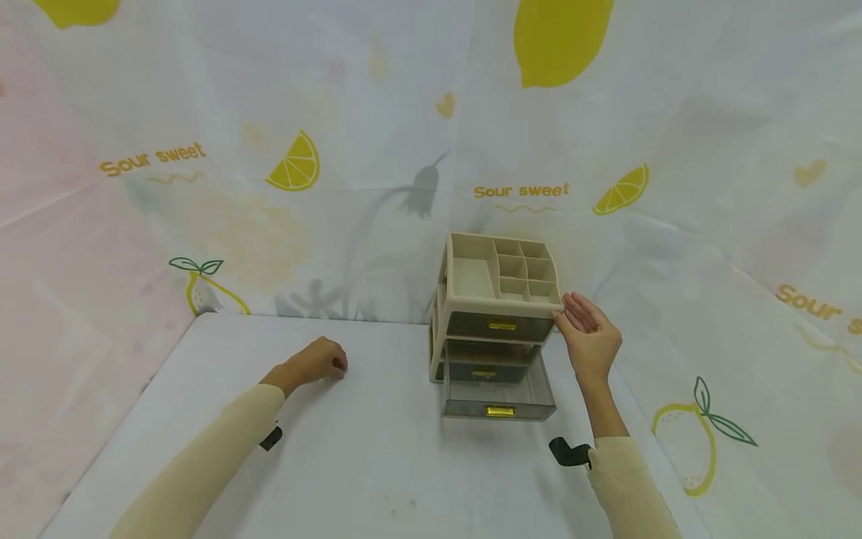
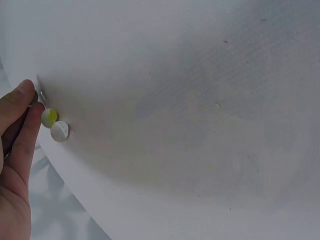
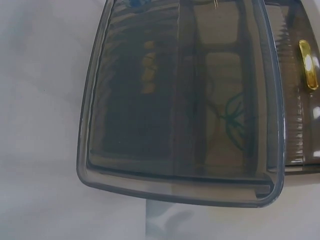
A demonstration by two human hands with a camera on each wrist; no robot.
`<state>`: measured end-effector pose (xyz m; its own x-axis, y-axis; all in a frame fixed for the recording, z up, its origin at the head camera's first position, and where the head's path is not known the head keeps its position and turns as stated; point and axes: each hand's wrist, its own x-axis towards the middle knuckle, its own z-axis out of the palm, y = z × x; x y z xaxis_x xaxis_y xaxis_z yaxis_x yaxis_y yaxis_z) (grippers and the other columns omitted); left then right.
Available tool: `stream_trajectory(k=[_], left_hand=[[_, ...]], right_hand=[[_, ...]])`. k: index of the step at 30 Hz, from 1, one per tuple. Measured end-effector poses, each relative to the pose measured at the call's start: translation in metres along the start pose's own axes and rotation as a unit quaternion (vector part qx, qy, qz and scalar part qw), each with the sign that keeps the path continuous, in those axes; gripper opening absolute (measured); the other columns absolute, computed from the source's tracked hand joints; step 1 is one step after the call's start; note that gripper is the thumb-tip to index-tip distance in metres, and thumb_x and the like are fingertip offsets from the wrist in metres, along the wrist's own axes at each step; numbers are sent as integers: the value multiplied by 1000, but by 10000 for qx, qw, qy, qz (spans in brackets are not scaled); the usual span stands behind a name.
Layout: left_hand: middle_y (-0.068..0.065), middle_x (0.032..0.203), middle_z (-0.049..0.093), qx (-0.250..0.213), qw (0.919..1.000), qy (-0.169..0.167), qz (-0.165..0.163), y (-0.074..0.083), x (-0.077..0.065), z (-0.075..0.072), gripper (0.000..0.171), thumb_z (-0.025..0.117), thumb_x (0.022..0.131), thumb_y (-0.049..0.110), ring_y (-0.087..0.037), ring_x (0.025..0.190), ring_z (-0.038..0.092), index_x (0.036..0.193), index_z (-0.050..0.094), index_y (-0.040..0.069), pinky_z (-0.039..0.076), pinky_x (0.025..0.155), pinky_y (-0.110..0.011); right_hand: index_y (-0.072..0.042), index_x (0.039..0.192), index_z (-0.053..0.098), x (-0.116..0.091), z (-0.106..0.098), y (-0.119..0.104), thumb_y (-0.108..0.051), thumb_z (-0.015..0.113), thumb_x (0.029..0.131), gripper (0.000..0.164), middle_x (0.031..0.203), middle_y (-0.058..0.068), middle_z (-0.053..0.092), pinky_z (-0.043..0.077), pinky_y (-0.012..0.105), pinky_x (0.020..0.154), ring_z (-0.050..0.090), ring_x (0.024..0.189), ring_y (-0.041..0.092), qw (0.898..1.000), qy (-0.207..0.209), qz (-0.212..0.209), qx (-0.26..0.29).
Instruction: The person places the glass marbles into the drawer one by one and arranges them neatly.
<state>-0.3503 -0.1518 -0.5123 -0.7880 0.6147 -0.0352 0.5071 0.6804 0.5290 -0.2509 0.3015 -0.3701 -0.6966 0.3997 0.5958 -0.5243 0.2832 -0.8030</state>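
Note:
My left hand is low over the left part of the table. In the left wrist view its thumb and forefinger pinch a small greyish round piece, mostly hidden by the fingertips. Right beside them lie a small yellow-green round piece and a whitish one. A beige desktop drawer organizer stands to the right, its clear grey lower drawer pulled out. My right hand touches the organizer's upper front right corner with fairly straight fingers, thumb toward the front.
Divided compartments form the organizer's top. The upper drawer, with a gold handle, is pushed in. Behind the white table hangs a lemon-print cloth. Dark straps sit at both wrists.

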Motion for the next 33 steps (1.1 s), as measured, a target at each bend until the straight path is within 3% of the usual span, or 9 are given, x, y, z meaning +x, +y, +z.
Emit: stream_trajectory(k=[8,15,23,33], left_hand=[[8,83,67,-425,9967,366,593,-5,0,8,7,77,82,6,-9,78,61,85,73,10,53,71,-26],[6,87,69,-643,9922,580,891,-2,4,13,8,77,83,7,-11,82,64,90,73,7,55,75,-29],[2,94,71,-712,9895,818,958,11,8,9,21,77,83,9,-13,85,65,103,73,3,55,75,-27],[3,95,72,-815,9849,918,1217,33,17,11,18,77,84,13,-13,87,67,100,75,4,55,74,-26]], right_hand=[[12,115,65,-1,-2,1,12,78,73,44,112,29,65,53,31,85,69,100,22,10000,25,5,25],[12,115,65,-1,-1,1,12,78,73,44,112,29,64,53,31,85,68,101,24,10000,25,-50,23],[17,115,62,0,-1,-2,14,78,73,45,111,32,63,53,30,85,69,99,22,9999,-7,-103,25],[16,115,62,0,-1,0,13,78,73,45,111,33,63,53,30,85,69,100,25,9999,-38,-111,83]])
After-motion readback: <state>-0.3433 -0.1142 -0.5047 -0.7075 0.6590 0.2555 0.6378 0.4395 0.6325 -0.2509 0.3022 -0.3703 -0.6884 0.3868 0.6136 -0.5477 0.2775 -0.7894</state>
